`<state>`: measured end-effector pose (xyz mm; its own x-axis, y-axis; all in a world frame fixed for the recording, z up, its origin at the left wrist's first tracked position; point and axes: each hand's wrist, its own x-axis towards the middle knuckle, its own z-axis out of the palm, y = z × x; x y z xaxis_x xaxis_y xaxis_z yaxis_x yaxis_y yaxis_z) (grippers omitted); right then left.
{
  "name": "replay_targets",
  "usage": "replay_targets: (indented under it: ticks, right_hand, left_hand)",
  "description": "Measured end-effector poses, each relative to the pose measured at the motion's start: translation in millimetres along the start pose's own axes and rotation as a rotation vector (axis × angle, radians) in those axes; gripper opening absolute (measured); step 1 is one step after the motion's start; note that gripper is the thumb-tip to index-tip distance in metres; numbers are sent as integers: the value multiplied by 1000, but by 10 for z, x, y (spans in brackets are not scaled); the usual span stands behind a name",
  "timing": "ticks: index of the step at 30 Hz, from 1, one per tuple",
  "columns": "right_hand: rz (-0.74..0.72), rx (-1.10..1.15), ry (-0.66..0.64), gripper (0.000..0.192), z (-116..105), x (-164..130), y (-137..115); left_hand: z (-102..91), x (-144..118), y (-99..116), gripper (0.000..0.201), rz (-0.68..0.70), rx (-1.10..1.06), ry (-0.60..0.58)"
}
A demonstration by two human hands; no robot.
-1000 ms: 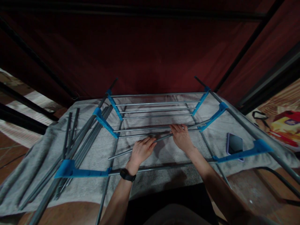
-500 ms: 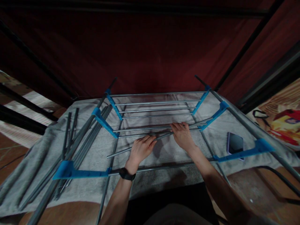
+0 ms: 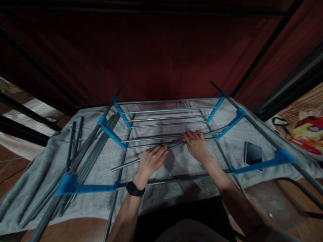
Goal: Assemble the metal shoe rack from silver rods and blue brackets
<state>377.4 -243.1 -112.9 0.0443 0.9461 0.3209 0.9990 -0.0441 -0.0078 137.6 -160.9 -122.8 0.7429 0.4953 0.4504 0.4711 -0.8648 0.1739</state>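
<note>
A loose grey metal tube (image 3: 126, 165) slants across the middle of the rack, its left end free and its right end near a blue plastic bracket (image 3: 228, 128). My left hand (image 3: 153, 160) is closed around this tube near its middle. Farther right along it, my right hand (image 3: 196, 144) grips the same tube, fingers curled over the top. The rack frame (image 3: 171, 111) has several crossbars running between blue side brackets. Nearest me, a left bracket (image 3: 87, 189) and a right bracket (image 3: 262, 163) are joined by one crossbar (image 3: 176, 180).
Several loose grey tubes (image 3: 97, 154) lie on the grey blanket (image 3: 22, 178) at the left, partly under the frame. A phone (image 3: 253, 154) lies on the blanket at the right. A dark red panel (image 3: 161, 57) stands behind, and a red and yellow package (image 3: 309, 134) is at far right.
The tube's free left end has shifted slightly to the left. Both hands keep their grip in nearly the same place.
</note>
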Motion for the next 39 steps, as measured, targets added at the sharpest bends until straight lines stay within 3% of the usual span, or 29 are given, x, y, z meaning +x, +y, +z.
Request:
replay_targets:
  ticks: [22,39]
  right_hand:
    - [9,17,-7,42,41,16,45]
    - [-3,114,134,42,21,58,-31]
  left_hand:
    - [-18,30,9,26,1,19,5]
    - [-173,218,25,26,10,108,10]
